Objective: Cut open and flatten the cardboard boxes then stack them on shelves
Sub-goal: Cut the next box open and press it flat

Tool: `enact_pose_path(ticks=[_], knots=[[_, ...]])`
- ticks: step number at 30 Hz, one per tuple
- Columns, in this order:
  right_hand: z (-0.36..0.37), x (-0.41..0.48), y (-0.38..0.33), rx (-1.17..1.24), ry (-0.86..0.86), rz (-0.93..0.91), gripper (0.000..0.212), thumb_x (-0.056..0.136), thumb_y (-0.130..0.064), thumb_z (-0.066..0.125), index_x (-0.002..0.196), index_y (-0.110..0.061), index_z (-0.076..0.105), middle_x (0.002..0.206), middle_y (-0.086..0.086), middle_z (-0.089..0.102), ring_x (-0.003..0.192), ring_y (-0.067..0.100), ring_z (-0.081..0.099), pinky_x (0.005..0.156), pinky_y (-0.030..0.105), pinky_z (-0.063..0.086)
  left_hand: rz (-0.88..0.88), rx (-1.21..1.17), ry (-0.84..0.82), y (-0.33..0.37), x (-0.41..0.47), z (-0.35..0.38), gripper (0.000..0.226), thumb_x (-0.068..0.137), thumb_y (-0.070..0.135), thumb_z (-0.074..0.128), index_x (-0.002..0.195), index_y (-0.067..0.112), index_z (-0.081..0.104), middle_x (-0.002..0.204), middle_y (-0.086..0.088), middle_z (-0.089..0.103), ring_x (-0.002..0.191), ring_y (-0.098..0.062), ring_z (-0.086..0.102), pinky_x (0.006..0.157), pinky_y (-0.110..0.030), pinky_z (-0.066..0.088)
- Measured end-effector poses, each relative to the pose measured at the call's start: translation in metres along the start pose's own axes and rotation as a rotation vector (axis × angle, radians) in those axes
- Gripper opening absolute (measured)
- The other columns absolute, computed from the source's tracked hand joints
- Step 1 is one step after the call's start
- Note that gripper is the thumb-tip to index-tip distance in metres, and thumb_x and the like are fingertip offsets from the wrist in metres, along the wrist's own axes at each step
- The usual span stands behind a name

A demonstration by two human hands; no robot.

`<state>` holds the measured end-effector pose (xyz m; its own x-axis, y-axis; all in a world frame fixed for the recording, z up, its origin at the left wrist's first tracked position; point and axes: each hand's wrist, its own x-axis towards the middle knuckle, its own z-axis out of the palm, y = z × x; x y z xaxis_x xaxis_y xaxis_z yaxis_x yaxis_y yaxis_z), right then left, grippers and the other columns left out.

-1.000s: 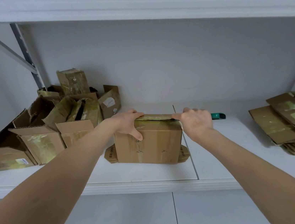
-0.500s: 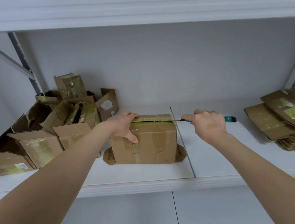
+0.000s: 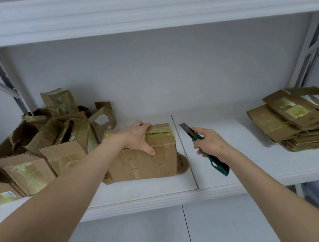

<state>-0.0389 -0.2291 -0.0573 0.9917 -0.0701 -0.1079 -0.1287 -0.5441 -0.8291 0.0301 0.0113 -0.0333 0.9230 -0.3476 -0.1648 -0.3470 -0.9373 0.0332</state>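
A taped cardboard box (image 3: 149, 160) stands on the white shelf (image 3: 232, 142), with a dark slit along its top tape seam. My left hand (image 3: 137, 137) grips its top left edge, thumb down the front face. To the right of the box, my right hand (image 3: 211, 142) holds a green utility knife (image 3: 207, 149) with the blade out, pointing up and left, clear of the box.
A heap of opened, crumpled boxes (image 3: 48, 139) fills the shelf's left end. A stack of flattened cardboard (image 3: 303, 120) lies at the right end. Another shelf board (image 3: 168, 11) runs overhead and a lower one (image 3: 221, 229) below. A metal upright (image 3: 312, 43) stands at the right.
My right hand has drawn the knife rightward out of the box's top seam and turned it, so the blade is now free in the air. My left hand stays on the box.
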Motion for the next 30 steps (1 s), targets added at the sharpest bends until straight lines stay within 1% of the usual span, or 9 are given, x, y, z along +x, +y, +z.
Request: enact_pose_path(ticks=[4, 7, 11, 13, 16, 21, 26, 28, 30], knots=[[0.003, -0.002, 0.002, 0.12, 0.001, -0.004, 0.057, 0.094, -0.001, 0.047, 0.144, -0.027, 0.041, 0.091, 0.008, 0.064, 0.062, 0.016, 0.058, 0.057, 0.026, 0.051, 0.07, 0.128, 0.181, 0.001, -0.004, 0.001, 0.116, 0.065, 0.061, 0.076, 0.154, 0.022, 0.012, 0.146, -0.005, 0.026, 0.133, -0.026, 0.036, 0.114, -0.045, 0.026], [0.007, -0.005, 0.0, 0.069, 0.036, -0.032, 0.053, 0.092, -0.002, 0.049, 0.139, -0.027, 0.045, 0.092, 0.006, 0.062, 0.062, 0.017, 0.06, 0.057, 0.026, 0.052, 0.078, 0.185, 0.181, -0.002, -0.006, 0.012, 0.12, 0.064, 0.063, 0.075, 0.154, 0.021, 0.008, 0.145, -0.005, 0.025, 0.133, -0.025, 0.033, 0.116, -0.046, 0.022], [0.018, -0.005, 0.0, -0.041, 0.088, -0.071, 0.056, 0.091, -0.004, 0.051, 0.139, -0.032, 0.049, 0.103, 0.003, 0.062, 0.078, 0.027, 0.067, 0.071, 0.036, 0.059, 0.072, 0.199, 0.2, -0.003, -0.009, 0.02, 0.12, 0.063, 0.064, 0.075, 0.153, 0.021, 0.009, 0.144, -0.005, 0.026, 0.133, -0.025, 0.033, 0.115, -0.045, 0.022], [0.022, -0.006, -0.001, -0.064, 0.085, -0.076, 0.056, 0.09, -0.007, 0.051, 0.137, -0.036, 0.051, 0.104, 0.003, 0.063, 0.082, 0.03, 0.068, 0.078, 0.042, 0.059, 0.072, 0.191, 0.208, -0.002, -0.009, 0.02, 0.12, 0.063, 0.063, 0.076, 0.153, 0.021, 0.009, 0.144, -0.005, 0.026, 0.133, -0.025, 0.032, 0.115, -0.046, 0.022], [0.027, -0.007, -0.004, -0.119, 0.06, -0.095, 0.054, 0.088, -0.009, 0.049, 0.131, -0.042, 0.055, 0.101, 0.002, 0.064, 0.083, 0.03, 0.067, 0.081, 0.045, 0.058, 0.071, 0.187, 0.211, -0.001, -0.01, 0.02, 0.119, 0.063, 0.063, 0.076, 0.153, 0.021, 0.01, 0.144, -0.006, 0.027, 0.133, -0.026, 0.032, 0.116, -0.046, 0.021], [0.031, -0.008, -0.003, -0.209, 0.088, -0.102, 0.054, 0.092, -0.013, 0.046, 0.133, -0.048, 0.052, 0.104, -0.001, 0.063, 0.083, 0.027, 0.066, 0.078, 0.04, 0.058, 0.067, 0.18, 0.212, -0.001, -0.01, 0.021, 0.118, 0.065, 0.063, 0.075, 0.154, 0.021, 0.009, 0.145, -0.007, 0.026, 0.134, -0.026, 0.031, 0.116, -0.045, 0.02], [0.03, -0.01, -0.004, -0.342, 0.136, -0.095, 0.054, 0.097, -0.015, 0.043, 0.139, -0.05, 0.044, 0.11, 0.0, 0.062, 0.088, 0.026, 0.06, 0.069, 0.03, 0.049, 0.062, 0.15, 0.223, -0.001, -0.009, 0.024, 0.117, 0.065, 0.06, 0.076, 0.154, 0.021, 0.01, 0.143, -0.007, 0.026, 0.134, -0.026, 0.03, 0.116, -0.048, 0.017], [0.033, -0.01, -0.003, -0.303, 0.131, -0.093, 0.054, 0.097, -0.015, 0.044, 0.139, -0.049, 0.044, 0.109, -0.001, 0.062, 0.087, 0.026, 0.061, 0.069, 0.031, 0.049, 0.062, 0.144, 0.24, -0.002, -0.009, 0.025, 0.116, 0.065, 0.06, 0.076, 0.154, 0.021, 0.011, 0.143, -0.008, 0.027, 0.134, -0.026, 0.03, 0.116, -0.049, 0.017], [0.035, -0.01, 0.0, -0.233, 0.115, -0.095, 0.054, 0.096, -0.015, 0.046, 0.138, -0.049, 0.046, 0.106, -0.002, 0.063, 0.085, 0.026, 0.064, 0.073, 0.036, 0.055, 0.058, 0.14, 0.244, -0.001, -0.008, 0.027, 0.116, 0.066, 0.059, 0.076, 0.154, 0.021, 0.012, 0.144, -0.008, 0.027, 0.135, -0.027, 0.03, 0.117, -0.049, 0.016]])
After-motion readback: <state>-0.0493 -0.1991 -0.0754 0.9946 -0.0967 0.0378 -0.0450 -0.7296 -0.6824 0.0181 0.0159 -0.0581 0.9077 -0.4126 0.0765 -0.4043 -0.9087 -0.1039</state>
